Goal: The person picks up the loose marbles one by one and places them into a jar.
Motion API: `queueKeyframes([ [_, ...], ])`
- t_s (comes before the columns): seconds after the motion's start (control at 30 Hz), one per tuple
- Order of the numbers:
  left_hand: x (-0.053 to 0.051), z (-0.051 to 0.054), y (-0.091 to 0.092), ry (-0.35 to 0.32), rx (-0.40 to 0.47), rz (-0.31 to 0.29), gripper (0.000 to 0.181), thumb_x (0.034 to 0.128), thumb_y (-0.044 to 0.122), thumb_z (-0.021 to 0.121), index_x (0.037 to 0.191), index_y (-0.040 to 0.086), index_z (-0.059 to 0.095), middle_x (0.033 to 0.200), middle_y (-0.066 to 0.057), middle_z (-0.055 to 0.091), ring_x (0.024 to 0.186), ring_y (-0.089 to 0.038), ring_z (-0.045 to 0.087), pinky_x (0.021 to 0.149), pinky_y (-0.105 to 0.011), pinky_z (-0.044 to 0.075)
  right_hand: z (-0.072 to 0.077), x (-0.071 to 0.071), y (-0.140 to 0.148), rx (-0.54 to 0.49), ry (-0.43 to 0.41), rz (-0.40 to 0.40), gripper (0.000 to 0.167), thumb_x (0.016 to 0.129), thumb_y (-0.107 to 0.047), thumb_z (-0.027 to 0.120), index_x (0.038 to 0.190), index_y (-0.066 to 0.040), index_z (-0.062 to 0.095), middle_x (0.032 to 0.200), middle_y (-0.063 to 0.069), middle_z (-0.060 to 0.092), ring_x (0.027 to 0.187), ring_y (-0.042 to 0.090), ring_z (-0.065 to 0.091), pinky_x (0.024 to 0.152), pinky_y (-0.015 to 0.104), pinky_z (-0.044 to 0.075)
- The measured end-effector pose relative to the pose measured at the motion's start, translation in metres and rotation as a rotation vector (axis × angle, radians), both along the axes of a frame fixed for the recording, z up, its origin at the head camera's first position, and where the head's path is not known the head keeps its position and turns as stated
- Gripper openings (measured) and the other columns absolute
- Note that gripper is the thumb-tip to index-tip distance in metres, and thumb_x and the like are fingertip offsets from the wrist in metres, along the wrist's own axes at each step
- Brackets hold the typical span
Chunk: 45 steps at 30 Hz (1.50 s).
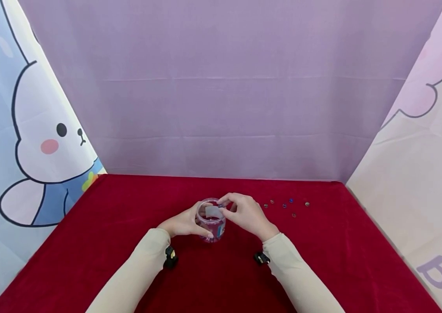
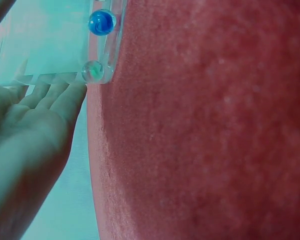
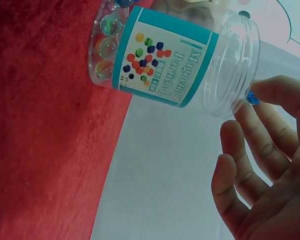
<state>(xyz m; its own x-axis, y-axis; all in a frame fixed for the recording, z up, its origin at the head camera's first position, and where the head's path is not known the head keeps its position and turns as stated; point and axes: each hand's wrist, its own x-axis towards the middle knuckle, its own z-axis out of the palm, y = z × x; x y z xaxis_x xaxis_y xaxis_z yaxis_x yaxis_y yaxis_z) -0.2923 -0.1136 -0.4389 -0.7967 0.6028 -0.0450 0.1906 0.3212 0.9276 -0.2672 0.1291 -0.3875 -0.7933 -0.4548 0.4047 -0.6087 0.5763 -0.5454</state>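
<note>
A clear plastic jar (image 1: 214,231) with a teal-and-white label stands on the red cloth, its mouth uncovered. My left hand (image 1: 185,221) grips it round the left side, thumb in front. At the right of the rim, my right hand (image 1: 247,215) pinches a blue marble (image 3: 252,97) between thumb and finger; its other fingers spread below. Several glass marbles (image 3: 107,47) lie on the jar's bottom in the right wrist view. From the left wrist, a blue swirled marble (image 2: 101,22) and a clear green one (image 2: 92,71) show through the wall.
Several loose marbles (image 1: 284,206) lie scattered on the red cloth (image 1: 342,252) to the right of my right hand. A purple curtain (image 1: 221,108) hangs behind the table, with printed curtains at both sides.
</note>
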Motion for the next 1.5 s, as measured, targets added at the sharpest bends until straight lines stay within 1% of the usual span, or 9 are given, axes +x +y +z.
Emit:
queueKeyframes([
  [0.17, -0.001, -0.001, 0.000, -0.002, 0.004, 0.001, 0.095, 0.0804, 0.023, 0.086, 0.152, 0.014, 0.025, 0.141, -0.005, 0.047, 0.129, -0.025, 0.044, 0.105, -0.047, 0.042, -0.002, 0.000, -0.002, 0.019, 0.023, -0.010, 0.024, 0.091, -0.018, 0.076, 0.115, -0.015, 0.072, 0.102, -0.007, 0.067, 0.073, 0.007, 0.060, 0.060, 0.025, 0.052],
  [0.3, -0.001, -0.001, 0.000, -0.002, 0.011, -0.006, 0.094, 0.0803, 0.022, 0.086, 0.152, 0.014, 0.026, 0.142, -0.006, 0.047, 0.130, -0.025, 0.044, 0.106, -0.047, 0.041, -0.001, 0.001, -0.001, 0.025, 0.039, -0.025, 0.022, 0.091, -0.018, 0.076, 0.113, -0.018, 0.072, 0.103, -0.008, 0.067, 0.075, 0.006, 0.059, 0.060, 0.024, 0.052],
  [0.47, -0.001, -0.001, 0.000, -0.007, 0.003, 0.002, 0.095, 0.0796, 0.022, 0.087, 0.152, 0.014, 0.026, 0.142, -0.006, 0.047, 0.131, -0.024, 0.043, 0.107, -0.047, 0.040, 0.001, 0.001, 0.003, 0.021, 0.035, -0.048, 0.020, 0.091, -0.018, 0.077, 0.110, -0.019, 0.072, 0.104, -0.007, 0.068, 0.075, 0.006, 0.059, 0.060, 0.024, 0.052],
  [0.7, 0.000, -0.001, 0.001, -0.007, 0.015, -0.001, 0.095, 0.0817, 0.021, 0.085, 0.153, 0.009, 0.024, 0.145, -0.010, 0.045, 0.132, -0.029, 0.042, 0.108, -0.052, 0.038, 0.002, 0.001, 0.008, 0.038, 0.024, -0.086, 0.016, 0.092, -0.023, 0.075, 0.108, -0.025, 0.072, 0.102, -0.013, 0.066, 0.075, 0.004, 0.058, 0.060, 0.024, 0.052],
  [0.87, 0.001, 0.000, 0.001, -0.003, 0.014, 0.001, 0.094, 0.0814, 0.020, 0.085, 0.153, 0.009, 0.025, 0.144, -0.010, 0.045, 0.132, -0.029, 0.042, 0.108, -0.052, 0.038, 0.003, 0.003, 0.012, 0.036, 0.025, -0.095, 0.018, 0.091, -0.023, 0.076, 0.109, -0.025, 0.072, 0.102, -0.013, 0.066, 0.074, 0.004, 0.058, 0.057, 0.025, 0.052],
  [1.0, 0.000, 0.000, 0.001, 0.000, 0.004, 0.009, 0.094, 0.0804, 0.021, 0.086, 0.152, 0.011, 0.026, 0.143, -0.009, 0.046, 0.131, -0.028, 0.042, 0.107, -0.051, 0.039, 0.003, 0.002, 0.017, 0.032, 0.025, -0.104, 0.019, 0.091, -0.021, 0.076, 0.110, -0.023, 0.072, 0.102, -0.012, 0.066, 0.074, 0.005, 0.057, 0.059, 0.025, 0.052],
  [1.2, 0.001, 0.001, 0.000, -0.006, -0.004, 0.016, 0.094, 0.0792, 0.023, 0.087, 0.151, 0.014, 0.028, 0.141, -0.006, 0.047, 0.131, -0.026, 0.043, 0.106, -0.049, 0.041, 0.000, 0.000, 0.027, 0.020, 0.003, -0.124, 0.020, 0.091, -0.022, 0.076, 0.110, -0.023, 0.072, 0.103, -0.011, 0.066, 0.075, 0.006, 0.058, 0.061, 0.026, 0.052],
  [1.5, 0.000, 0.000, -0.001, -0.008, -0.003, 0.010, 0.094, 0.0790, 0.025, 0.087, 0.151, 0.015, 0.028, 0.141, -0.006, 0.047, 0.131, -0.026, 0.042, 0.104, -0.047, 0.043, -0.004, 0.001, 0.043, 0.016, -0.037, -0.153, 0.018, 0.092, -0.022, 0.075, 0.110, -0.026, 0.071, 0.104, -0.011, 0.066, 0.076, 0.009, 0.058, 0.060, 0.030, 0.052],
])
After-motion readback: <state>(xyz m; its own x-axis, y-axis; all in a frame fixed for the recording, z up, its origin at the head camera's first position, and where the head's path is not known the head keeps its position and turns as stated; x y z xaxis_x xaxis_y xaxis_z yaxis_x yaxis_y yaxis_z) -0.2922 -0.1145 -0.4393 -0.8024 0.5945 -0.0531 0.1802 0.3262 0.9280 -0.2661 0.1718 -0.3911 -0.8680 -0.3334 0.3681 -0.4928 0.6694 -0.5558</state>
